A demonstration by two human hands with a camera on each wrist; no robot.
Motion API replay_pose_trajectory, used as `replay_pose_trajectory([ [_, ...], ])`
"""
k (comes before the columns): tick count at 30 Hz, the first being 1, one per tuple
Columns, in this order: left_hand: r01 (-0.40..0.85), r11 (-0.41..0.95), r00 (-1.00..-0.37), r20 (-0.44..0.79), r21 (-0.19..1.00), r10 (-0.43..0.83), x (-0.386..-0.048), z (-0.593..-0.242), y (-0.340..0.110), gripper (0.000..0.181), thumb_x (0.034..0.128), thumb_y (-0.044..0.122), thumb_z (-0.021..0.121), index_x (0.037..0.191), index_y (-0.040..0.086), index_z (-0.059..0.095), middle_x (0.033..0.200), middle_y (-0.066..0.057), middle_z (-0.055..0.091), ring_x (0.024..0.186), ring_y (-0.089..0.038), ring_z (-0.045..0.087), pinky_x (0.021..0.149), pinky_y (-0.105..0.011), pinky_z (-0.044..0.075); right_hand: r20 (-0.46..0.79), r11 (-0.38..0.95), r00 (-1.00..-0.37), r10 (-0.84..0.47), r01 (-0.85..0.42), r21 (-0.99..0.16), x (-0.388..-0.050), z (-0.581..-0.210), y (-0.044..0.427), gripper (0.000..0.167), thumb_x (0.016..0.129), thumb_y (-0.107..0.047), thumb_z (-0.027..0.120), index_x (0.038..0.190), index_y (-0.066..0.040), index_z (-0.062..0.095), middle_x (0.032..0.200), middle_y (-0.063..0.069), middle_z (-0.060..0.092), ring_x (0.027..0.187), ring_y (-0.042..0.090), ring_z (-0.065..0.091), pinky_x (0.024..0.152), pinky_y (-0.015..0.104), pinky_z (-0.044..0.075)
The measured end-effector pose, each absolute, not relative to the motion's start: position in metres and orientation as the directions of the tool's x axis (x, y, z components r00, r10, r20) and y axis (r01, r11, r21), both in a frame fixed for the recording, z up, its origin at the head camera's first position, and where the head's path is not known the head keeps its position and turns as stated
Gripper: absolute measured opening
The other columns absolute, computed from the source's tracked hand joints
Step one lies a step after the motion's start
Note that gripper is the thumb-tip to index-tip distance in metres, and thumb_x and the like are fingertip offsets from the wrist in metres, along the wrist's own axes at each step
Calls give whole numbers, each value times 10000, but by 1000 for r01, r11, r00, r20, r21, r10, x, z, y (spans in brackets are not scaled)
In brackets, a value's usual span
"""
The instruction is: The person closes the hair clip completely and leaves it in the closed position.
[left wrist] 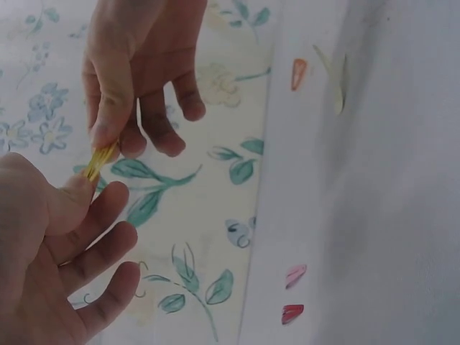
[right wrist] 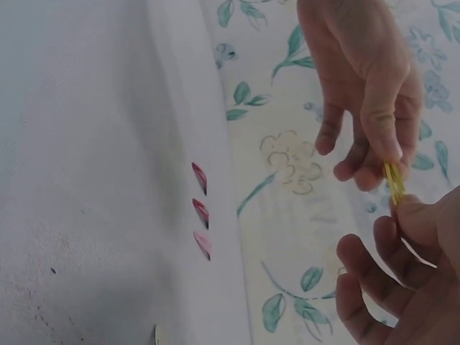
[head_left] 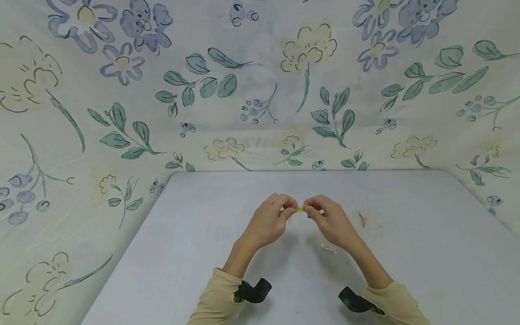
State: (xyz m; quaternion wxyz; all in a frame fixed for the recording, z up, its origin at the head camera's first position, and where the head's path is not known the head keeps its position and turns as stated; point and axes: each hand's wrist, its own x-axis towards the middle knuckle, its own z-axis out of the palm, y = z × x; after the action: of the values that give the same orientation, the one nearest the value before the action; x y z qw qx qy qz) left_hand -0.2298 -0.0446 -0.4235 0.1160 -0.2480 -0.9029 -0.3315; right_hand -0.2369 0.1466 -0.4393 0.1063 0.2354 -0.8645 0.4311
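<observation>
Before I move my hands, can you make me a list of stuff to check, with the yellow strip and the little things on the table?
1. Left hand pinching the yellow strip: ok, at one end.
2. Right hand pinching it too: ok, at the other end.
3. Whole strip easy to see: not ok, fingertips cover its ends.
4. Strip undamaged under the fingertips: cannot tell, those parts are hidden.
5. Two red pieces and the pink piece apart: ok, in a row with gaps.
6. Orange piece and pale strip away from your fingers: ok, both lie on the table.
</observation>
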Motion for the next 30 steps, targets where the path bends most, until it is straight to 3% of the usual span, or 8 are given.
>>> replay_pose_trajectory([
  [5, 524, 657, -850, 377, 542, 367, -230, -425, -45, 67, 983, 93, 577, 996, 104, 643, 937, 4, 628, 888, -151, 543, 781, -338, 472, 380, 508, -864, -332, -503, -699, -237, -440, 146, 76, 981, -77, 589, 1017, -30, 637, 981, 96, 662, 877, 203, 636, 769, 360, 560],
  [15, 516, 626, -855, 389, 584, 342, -231, -429, -45, 84, 986, 82, 572, 983, 101, 654, 1175, -41, 670, 1180, -223, 547, 981, -429, 467, 390, 506, -862, -324, -506, -699, -237, -441, 146, 87, 970, -87, 610, 1018, -39, 664, 984, 53, 664, 896, 188, 614, 760, 329, 540],
  [23, 489, 665, -869, 379, 565, 316, -230, -429, -46, 107, 994, 147, 571, 1040, 114, 662, 1049, -11, 656, 988, -171, 577, 835, -373, 512, 355, 507, -884, -305, -466, -725, -237, -441, 146, 124, 975, -125, 614, 1052, -37, 657, 990, 60, 673, 911, 207, 628, 810, 386, 533],
  [30, 497, 675, -864, 384, 545, 326, -229, -427, -47, 95, 983, 175, 605, 1044, 136, 666, 981, 28, 647, 930, -129, 578, 800, -307, 521, 356, 515, -894, -273, -448, -731, -237, -442, 147, 108, 974, -114, 614, 1044, -62, 677, 975, 61, 696, 879, 193, 634, 819, 391, 529],
])
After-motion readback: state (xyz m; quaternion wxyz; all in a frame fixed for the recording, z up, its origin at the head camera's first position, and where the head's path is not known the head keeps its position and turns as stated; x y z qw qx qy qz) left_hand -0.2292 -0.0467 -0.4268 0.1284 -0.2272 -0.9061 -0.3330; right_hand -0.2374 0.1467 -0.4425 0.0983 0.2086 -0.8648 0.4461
